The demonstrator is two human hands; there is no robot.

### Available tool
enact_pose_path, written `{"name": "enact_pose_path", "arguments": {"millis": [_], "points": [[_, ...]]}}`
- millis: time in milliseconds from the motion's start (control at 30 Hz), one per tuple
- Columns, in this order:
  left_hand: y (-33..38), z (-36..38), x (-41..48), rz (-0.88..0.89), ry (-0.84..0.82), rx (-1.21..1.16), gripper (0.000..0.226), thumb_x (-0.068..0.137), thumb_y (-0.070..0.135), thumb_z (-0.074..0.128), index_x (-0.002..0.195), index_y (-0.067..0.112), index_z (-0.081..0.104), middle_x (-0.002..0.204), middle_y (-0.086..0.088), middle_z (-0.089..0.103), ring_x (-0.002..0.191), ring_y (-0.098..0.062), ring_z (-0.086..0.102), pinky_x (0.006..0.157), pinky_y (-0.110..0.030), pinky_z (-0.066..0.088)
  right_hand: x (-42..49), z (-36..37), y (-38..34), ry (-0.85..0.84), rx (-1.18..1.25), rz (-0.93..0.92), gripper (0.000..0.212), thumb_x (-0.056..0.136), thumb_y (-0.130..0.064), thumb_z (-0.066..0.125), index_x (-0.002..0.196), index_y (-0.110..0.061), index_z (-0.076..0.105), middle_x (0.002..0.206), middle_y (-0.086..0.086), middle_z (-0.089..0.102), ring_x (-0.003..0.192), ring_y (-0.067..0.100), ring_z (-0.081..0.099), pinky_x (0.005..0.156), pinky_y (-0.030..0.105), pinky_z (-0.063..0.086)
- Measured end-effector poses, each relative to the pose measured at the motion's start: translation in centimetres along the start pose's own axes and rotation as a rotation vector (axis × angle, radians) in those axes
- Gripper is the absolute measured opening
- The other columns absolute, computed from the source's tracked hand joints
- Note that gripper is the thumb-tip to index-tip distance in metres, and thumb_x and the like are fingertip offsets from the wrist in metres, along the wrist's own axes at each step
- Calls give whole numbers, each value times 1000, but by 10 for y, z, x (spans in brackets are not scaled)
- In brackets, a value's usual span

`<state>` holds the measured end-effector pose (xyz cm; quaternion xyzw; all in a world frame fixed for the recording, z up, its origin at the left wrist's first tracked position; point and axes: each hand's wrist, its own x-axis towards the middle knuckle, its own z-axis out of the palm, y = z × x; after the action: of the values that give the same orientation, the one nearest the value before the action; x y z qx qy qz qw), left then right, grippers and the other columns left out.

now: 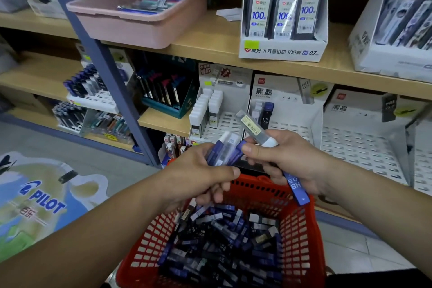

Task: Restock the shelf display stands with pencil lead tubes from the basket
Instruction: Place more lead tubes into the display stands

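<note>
Centre frame: left hand (198, 173) clamps a bundle of lead tubes (223, 150), half hidden by fingers; right hand (294, 159) pinches a white-capped tube (253, 130) above the bottom-cropped red basket (309, 241).

The basket (304, 229) sits nearest, pencil lead tubes (222, 241) piled in it. Above its far rim, the left hand (201, 177) and right hand (287, 159) hold tubes side by side. Behind them, display stands (362, 147) line the lower shelf (161, 121). On the upper shelf (210, 47), a tray (140, 28) lies left of a carton (282, 51).
</note>
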<state>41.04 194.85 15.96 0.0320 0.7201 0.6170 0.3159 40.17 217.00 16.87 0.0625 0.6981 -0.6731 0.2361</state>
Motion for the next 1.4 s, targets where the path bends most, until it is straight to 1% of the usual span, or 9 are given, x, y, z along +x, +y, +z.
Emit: {"name": "enact_pose_path", "arguments": {"millis": [100, 267, 433, 567, 800, 933, 1133, 1267, 1400], "points": [[1, 3, 7, 9, -51, 1, 31, 94, 17, 76, 122, 18, 61, 84, -16, 72, 65, -26, 68, 43, -26, 37, -1, -3, -2, -24, -16, -17, 31, 86, -25, 80, 109, -8, 69, 88, 16, 75, 44, 13, 35, 43, 23, 28], [2, 0, 11, -52, 19, -148, 33, 91, 17, 76, 121, 11, 64, 102, -16, 79, 97, -28, 77, 50, -27, 41, -1, -9, -7, 48, -56, -40, 18, 97, -16, 70, 110, -5, 64, 51, -6, 60, 42, 14, 31, 43, 25, 24], [-1, -10, 13, -41, 98, -111, 31, 90, 16, 77, 118, 8, 67, 95, -17, 79, 79, -20, 76, 47, -27, 42, 3, -11, -6, 83, 21, -42, 20, 95, -18, 71, 110, -6, 65, 88, 16, 75, 45, 17, 30, 40, 24, 27], [0, -5, 12, 17, 100, -116, 29, 90, 15, 78, 117, 7, 68, 91, -16, 78, 82, -27, 77, 45, -27, 41, 4, -7, -4, 86, 12, -37, 16, 95, -21, 72, 104, -8, 68, 96, 21, 75, 45, 17, 32, 41, 23, 27], [8, 2, 14, 68, 178, -123, 27, 90, 11, 79, 113, 3, 67, 94, -16, 78, 81, -28, 77, 46, -29, 43, 3, -13, -6, 254, 61, 82, 65, 95, -72, 47, 95, -11, 69, 65, 7, 52, 45, 19, 34, 45, 25, 28], [14, 4, 23, 70, 211, -111, 25, 90, 12, 79, 112, 4, 70, 94, -15, 79, 78, -25, 77, 49, -31, 45, 0, -27, -4, 285, 34, 116, 62, 102, -62, 43, 97, -6, 69, 66, 8, 55, 45, 19, 37, 44, 26, 29], [18, 22, 46, 60, 220, -96, 18, 96, 12, 73, 113, 10, 68, 92, -12, 77, 72, -19, 72, 50, -29, 43, -8, -42, 3, 322, 70, 125, 24, 104, -36, 59, 113, -15, 68, 78, 9, 56, 47, 14, 40, 41, 24, 34], [18, 38, 64, 31, 160, -102, 19, 101, 16, 67, 120, 15, 63, 86, -4, 69, 62, -7, 65, 55, -25, 48, -8, -47, 6, 295, 113, 142, 31, 103, -41, 60, 117, -15, 65, 72, 6, 54, 46, 14, 39, 41, 23, 34], [22, 46, 82, 38, 154, -166, 16, 102, 16, 66, 117, 16, 66, 86, -2, 71, 74, -11, 69, 60, -28, 50, -6, -43, 3, 149, 88, 96, 40, 103, -46, 57, 116, -8, 61, 74, 8, 57, 47, 16, 41, 41, 23, 34]]}}
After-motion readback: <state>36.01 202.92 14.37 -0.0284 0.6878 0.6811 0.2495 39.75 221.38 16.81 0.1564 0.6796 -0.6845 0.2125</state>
